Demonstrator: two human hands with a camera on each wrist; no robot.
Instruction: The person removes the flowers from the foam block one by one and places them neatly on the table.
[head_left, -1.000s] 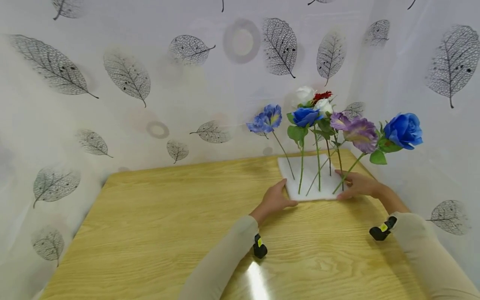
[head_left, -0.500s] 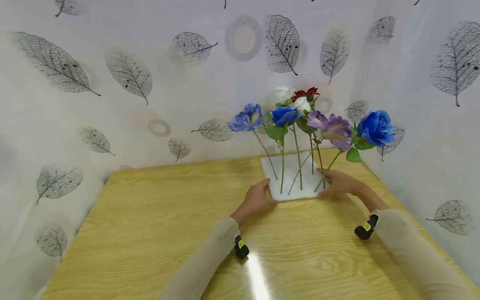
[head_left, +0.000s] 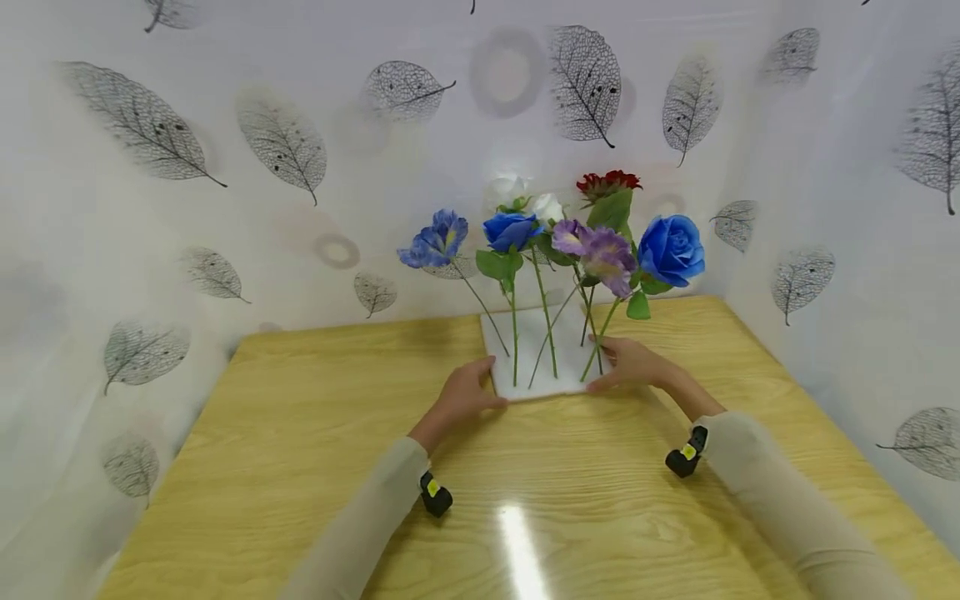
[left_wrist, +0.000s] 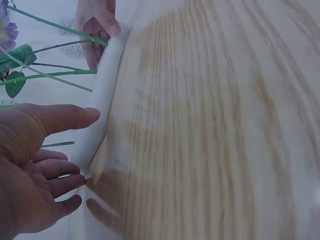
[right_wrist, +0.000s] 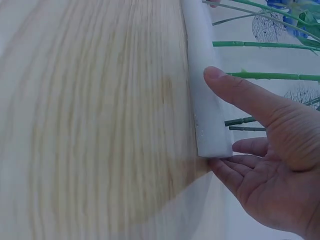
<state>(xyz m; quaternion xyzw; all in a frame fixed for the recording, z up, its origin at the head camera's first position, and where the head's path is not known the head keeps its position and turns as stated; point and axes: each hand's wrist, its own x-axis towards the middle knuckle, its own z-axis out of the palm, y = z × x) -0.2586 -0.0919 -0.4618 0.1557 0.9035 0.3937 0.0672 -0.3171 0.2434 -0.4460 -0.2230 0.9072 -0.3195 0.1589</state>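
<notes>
Several artificial flowers stand upright in a white foam board (head_left: 491,329) on the table. They include a blue rose (head_left: 671,250), another blue rose (head_left: 512,231), a purple iris (head_left: 607,260), a blue iris (head_left: 438,239), white roses (head_left: 547,208) and a red flower (head_left: 609,185). My left hand (head_left: 461,394) holds the board's near left corner, thumb (left_wrist: 75,118) along the front edge and fingers at the end. At the opposite near corner my right hand (head_left: 633,364) grips likewise, its thumb (right_wrist: 240,90) on the front. The stems partly hide the right fingers in the head view.
The wooden table (head_left: 337,400) spreads left and in front of the board. Behind it hangs a pale curtain (head_left: 420,167) with leaf prints, close to the flower heads. Each wrist carries a small black camera (head_left: 437,494).
Both hands have slid the foam board with its flowers leftward along the back of the table. The flower heads shifted with it, and the red flower now shows more clearly.
</notes>
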